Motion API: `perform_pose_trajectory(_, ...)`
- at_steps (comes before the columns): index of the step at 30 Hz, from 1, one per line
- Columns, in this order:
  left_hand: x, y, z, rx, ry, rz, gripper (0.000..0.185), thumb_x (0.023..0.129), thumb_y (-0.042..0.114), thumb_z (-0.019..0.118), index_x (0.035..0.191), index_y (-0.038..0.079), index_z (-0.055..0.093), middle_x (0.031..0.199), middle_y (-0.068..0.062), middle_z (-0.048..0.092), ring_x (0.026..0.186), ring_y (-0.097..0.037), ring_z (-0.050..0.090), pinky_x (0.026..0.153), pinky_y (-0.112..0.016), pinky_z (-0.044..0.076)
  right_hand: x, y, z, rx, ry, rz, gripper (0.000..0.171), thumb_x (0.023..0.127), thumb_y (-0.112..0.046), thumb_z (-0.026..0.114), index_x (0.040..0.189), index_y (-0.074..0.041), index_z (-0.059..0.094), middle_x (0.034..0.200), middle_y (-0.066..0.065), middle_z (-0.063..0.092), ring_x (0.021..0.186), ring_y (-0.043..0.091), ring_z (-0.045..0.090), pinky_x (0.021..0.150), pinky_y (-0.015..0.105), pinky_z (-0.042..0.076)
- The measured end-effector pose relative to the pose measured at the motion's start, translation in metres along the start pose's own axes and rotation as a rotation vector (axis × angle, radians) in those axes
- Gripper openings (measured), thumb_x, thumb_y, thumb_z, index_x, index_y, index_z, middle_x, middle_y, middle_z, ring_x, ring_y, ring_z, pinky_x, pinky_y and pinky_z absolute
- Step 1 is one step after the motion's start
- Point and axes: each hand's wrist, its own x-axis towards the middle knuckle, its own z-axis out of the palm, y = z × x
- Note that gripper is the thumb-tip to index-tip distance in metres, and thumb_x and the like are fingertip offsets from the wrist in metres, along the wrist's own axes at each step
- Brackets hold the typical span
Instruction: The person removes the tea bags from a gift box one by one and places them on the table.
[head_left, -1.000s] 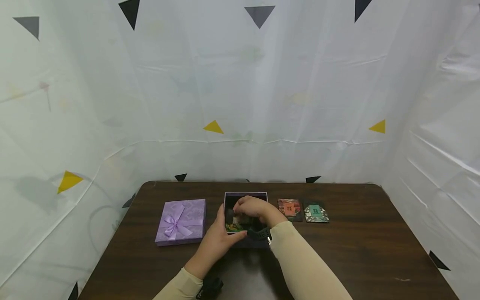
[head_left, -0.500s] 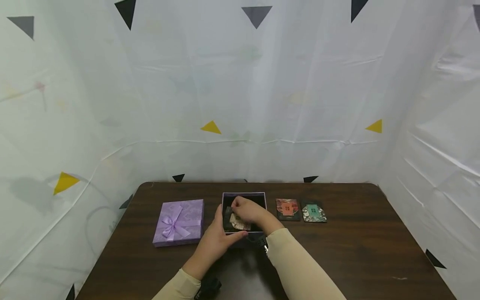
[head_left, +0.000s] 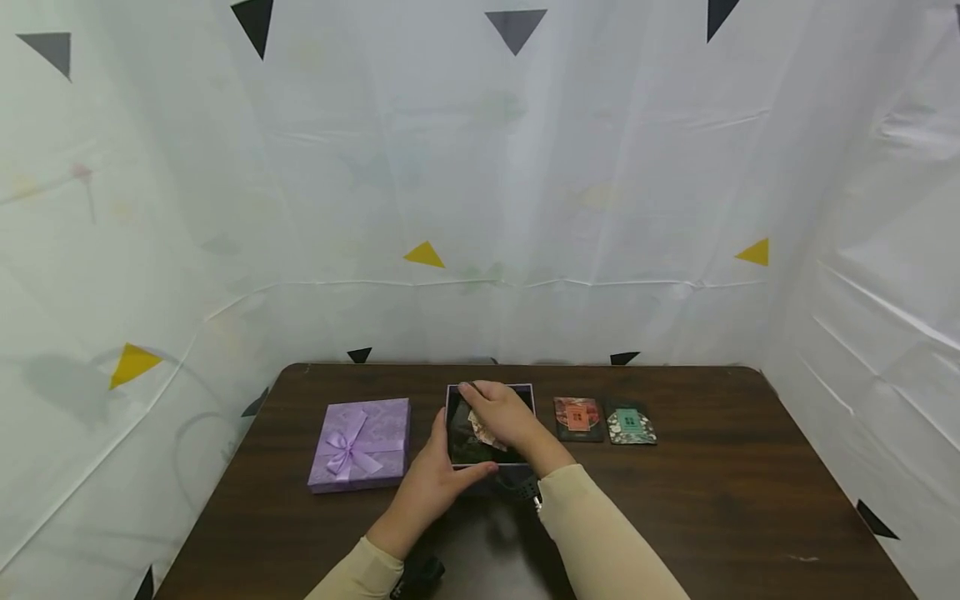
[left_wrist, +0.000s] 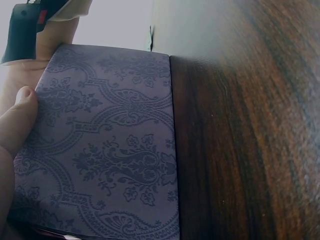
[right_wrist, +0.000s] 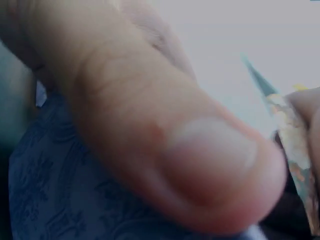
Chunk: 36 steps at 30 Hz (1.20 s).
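Observation:
An open purple box (head_left: 453, 398) with a dark inside stands at the middle of the table. My left hand (head_left: 448, 467) grips its near left corner, and the thumb (left_wrist: 17, 120) presses on the patterned wall (left_wrist: 110, 150). My right hand (head_left: 489, 412) reaches over the box to its far edge and pinches a small patterned card (head_left: 480, 432) inside it. In the right wrist view the thumb (right_wrist: 165, 140) fills the frame and the card's edge (right_wrist: 295, 150) shows at the right. Most of the box's inside is hidden by the hand.
The purple lid (head_left: 360, 442) with a ribbon bow lies left of the box. Two more cards, one orange (head_left: 578, 417) and one green (head_left: 631, 425), lie to its right. The brown table (head_left: 712, 500) is ringed by white curtains on three sides.
My right hand has moved from the box's middle toward its far edge, with the card in its fingers. The left hand has stayed on the box.

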Motion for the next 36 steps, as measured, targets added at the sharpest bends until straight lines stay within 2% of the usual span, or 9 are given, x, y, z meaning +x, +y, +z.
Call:
perform_pose_trajectory(3,0.000,0.000,0.000,0.007,-0.001,0.007,0.133,0.085,0.072,0.083,0.176,0.012,0.007,0.171,-0.027,0.040,0.147,-0.045,0.057,0.116,-0.064,0.049,-0.004,0.000,-0.001,-0.016,0.108,-0.110,0.053,0.113,-0.061,0.048,0.091,-0.012,0.051,0.061,-0.003,0.040,0.041,0.014,0.034,0.041,0.029,0.040)
perform_pose_trajectory(7,0.000,0.001,0.000,-0.018,-0.007,0.021,0.128,0.088,0.064,0.085,0.177,0.016,0.007,0.169,-0.026,0.045,0.145,-0.045,0.059,0.114,-0.065,0.050,-0.007,0.000,-0.002,0.031,0.225,-0.225,0.033,0.116,-0.042,0.054,0.103,-0.013,0.045,0.072,-0.001,0.042,0.053,0.014,0.040,0.052,0.028,0.041)
perform_pose_trajectory(11,0.000,0.001,0.000,-0.005,-0.003,0.001,0.129,0.088,0.064,0.085,0.177,0.016,0.005,0.170,-0.027,0.043,0.144,-0.045,0.059,0.113,-0.065,0.051,-0.012,-0.002,-0.005,0.207,0.197,-0.280,0.013,0.113,-0.011,0.053,0.117,-0.011,0.041,0.087,0.004,0.048,0.068,0.019,0.048,0.060,0.030,0.045)
perform_pose_trajectory(14,0.000,0.002,0.000,0.005,-0.006,-0.022,0.131,0.087,0.066,0.085,0.177,0.015,0.005,0.171,-0.029,0.039,0.145,-0.047,0.058,0.113,-0.065,0.051,-0.018,-0.003,-0.009,0.239,0.211,-0.284,0.019,0.106,0.001,0.049,0.118,-0.010,0.040,0.096,0.006,0.049,0.077,0.021,0.050,0.066,0.030,0.046)
perform_pose_trajectory(19,0.000,0.003,0.000,0.005,-0.017,-0.048,0.135,0.085,0.072,0.083,0.177,0.013,0.004,0.173,-0.029,0.036,0.146,-0.048,0.057,0.113,-0.066,0.050,-0.030,-0.001,-0.015,0.112,0.332,-0.265,0.020,0.108,-0.007,0.063,0.120,-0.010,0.047,0.105,0.010,0.054,0.087,0.025,0.050,0.075,0.034,0.043)
perform_pose_trajectory(22,0.000,0.003,-0.001,-0.003,-0.010,-0.043,0.136,0.083,0.074,0.083,0.177,0.014,0.005,0.172,-0.028,0.039,0.146,-0.047,0.057,0.113,-0.066,0.050,-0.035,0.002,-0.016,0.068,0.388,-0.253,0.032,0.109,-0.017,0.068,0.136,-0.012,0.052,0.132,0.014,0.066,0.096,0.029,0.064,0.077,0.036,0.051)
perform_pose_trajectory(25,0.001,0.001,-0.001,0.002,-0.003,-0.036,0.137,0.082,0.077,0.082,0.177,0.015,0.005,0.172,-0.027,0.039,0.147,-0.045,0.057,0.114,-0.065,0.050,-0.040,0.005,-0.014,0.067,0.430,-0.267,0.042,0.111,-0.022,0.067,0.148,-0.016,0.050,0.147,0.012,0.067,0.092,0.031,0.073,0.074,0.034,0.057)
perform_pose_trajectory(30,0.001,0.001,0.000,0.010,0.001,-0.042,0.136,0.084,0.073,0.083,0.176,0.011,0.007,0.173,-0.028,0.037,0.149,-0.046,0.054,0.116,-0.065,0.049,-0.049,0.010,-0.013,0.146,0.518,-0.319,0.034,0.112,-0.022,0.066,0.143,-0.014,0.053,0.118,0.011,0.070,0.081,0.028,0.069,0.070,0.030,0.058)
perform_pose_trajectory(36,0.001,0.002,0.002,0.018,0.001,-0.068,0.136,0.084,0.071,0.085,0.177,0.011,0.006,0.174,-0.027,0.035,0.149,-0.047,0.054,0.116,-0.065,0.049,-0.058,0.021,-0.026,0.260,0.645,-0.358,0.046,0.110,-0.017,0.068,0.150,-0.008,0.048,0.110,0.011,0.069,0.072,0.028,0.069,0.065,0.028,0.060)
